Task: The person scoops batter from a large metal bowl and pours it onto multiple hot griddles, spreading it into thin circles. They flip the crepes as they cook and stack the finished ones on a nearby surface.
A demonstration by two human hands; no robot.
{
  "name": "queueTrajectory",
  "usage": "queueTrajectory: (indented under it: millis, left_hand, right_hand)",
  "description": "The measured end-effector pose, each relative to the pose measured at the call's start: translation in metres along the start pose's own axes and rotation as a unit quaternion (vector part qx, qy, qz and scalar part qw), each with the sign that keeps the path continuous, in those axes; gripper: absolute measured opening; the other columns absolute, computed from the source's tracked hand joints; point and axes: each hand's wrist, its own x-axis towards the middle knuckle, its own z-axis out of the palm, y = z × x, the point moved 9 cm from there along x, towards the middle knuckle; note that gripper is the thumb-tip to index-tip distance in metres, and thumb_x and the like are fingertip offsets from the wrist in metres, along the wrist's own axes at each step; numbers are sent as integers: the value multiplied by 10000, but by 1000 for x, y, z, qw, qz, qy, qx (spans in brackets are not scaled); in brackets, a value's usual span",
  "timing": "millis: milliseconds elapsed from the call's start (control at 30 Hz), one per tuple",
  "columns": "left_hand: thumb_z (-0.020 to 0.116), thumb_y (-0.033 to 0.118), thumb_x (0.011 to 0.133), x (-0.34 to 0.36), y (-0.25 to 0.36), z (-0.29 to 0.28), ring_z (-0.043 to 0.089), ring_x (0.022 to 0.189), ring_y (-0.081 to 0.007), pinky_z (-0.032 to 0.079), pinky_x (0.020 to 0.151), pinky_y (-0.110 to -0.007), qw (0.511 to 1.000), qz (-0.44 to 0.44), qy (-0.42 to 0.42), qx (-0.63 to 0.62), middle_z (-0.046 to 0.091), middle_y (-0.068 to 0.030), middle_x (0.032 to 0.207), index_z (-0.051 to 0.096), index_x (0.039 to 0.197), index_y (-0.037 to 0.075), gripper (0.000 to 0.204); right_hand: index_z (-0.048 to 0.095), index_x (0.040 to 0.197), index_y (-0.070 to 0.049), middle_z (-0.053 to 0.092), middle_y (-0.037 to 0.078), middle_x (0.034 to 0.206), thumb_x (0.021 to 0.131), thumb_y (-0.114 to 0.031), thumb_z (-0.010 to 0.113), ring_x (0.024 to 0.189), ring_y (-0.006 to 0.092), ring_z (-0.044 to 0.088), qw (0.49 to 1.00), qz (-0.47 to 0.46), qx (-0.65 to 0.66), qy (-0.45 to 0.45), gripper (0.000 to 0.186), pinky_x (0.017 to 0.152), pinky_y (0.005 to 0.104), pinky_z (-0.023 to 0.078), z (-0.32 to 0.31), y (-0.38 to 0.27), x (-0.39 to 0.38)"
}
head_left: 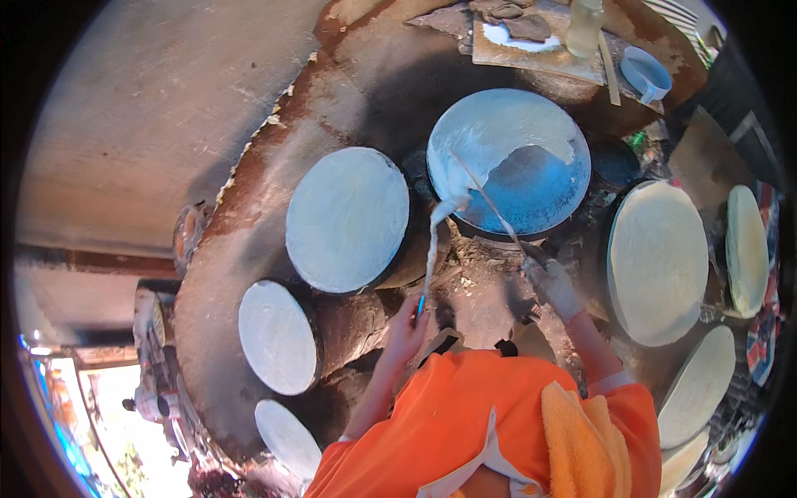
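In front of me is a large round pan with a pale, thin layer over its far and left parts; its dark surface shows at the near right. My left hand, fingers closed, grips the blue handle of a batter-coated spatula. Its whitish, clumped end is at the pan's near left rim. My right hand, in a pale, soiled glove, is closed around a long thin stick. That stick slants over the pan, its far tip at the pale layer.
Several round pans with pale tops surround me, among them a left one and a right one. Beyond the large pan are a board, a jar and a blue-grey cup. A curved earthen ledge bounds the left.
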Motion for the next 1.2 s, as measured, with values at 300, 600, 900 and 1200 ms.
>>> queueTrajectory:
  millis: [300, 600, 900, 1200]
  left_hand:
    - [388, 107, 947, 69, 67, -103, 314, 399, -33, 269, 360, -167, 925, 11, -46, -376, 422, -10, 646, 351, 1236, 46, 298]
    - [416, -13, 834, 4, 22, -121, 309, 386, -47, 295, 354, -187, 912, -103, -21, -397, 438, -24, 676, 360, 1218, 51, 392]
    - [417, -27, 807, -97, 3, -139, 321, 376, -50, 291, 332, -191, 908, -115, 39, -402, 451, -42, 707, 363, 1215, 54, 419]
    - [476, -3, 828, -83, 6, -130, 302, 369, -34, 271, 332, -174, 901, -100, 18, -421, 412, -5, 649, 371, 1209, 44, 399]
  right_hand:
    - [500, 927, -126, 474, -16, 603, 907, -339, 502, 468, 95, 464, 964, 108, 126, 210, 214, 424, 239, 402, 156, 46, 25]
    - [469, 820, -162, 396, -47, 513, 922, -363, 470, 375, 84, 365, 953, 8, 122, 278, 226, 344, 242, 303, 194, 59, 91]
    - [473, 840, -148, 431, -36, 543, 905, -386, 494, 355, 84, 371, 924, 8, 267, 274, 247, 310, 255, 331, 182, 46, -38]
    - [470, 838, -163, 412, -36, 547, 900, -403, 502, 360, 88, 345, 947, 15, 221, 232, 250, 317, 255, 290, 195, 36, -5]
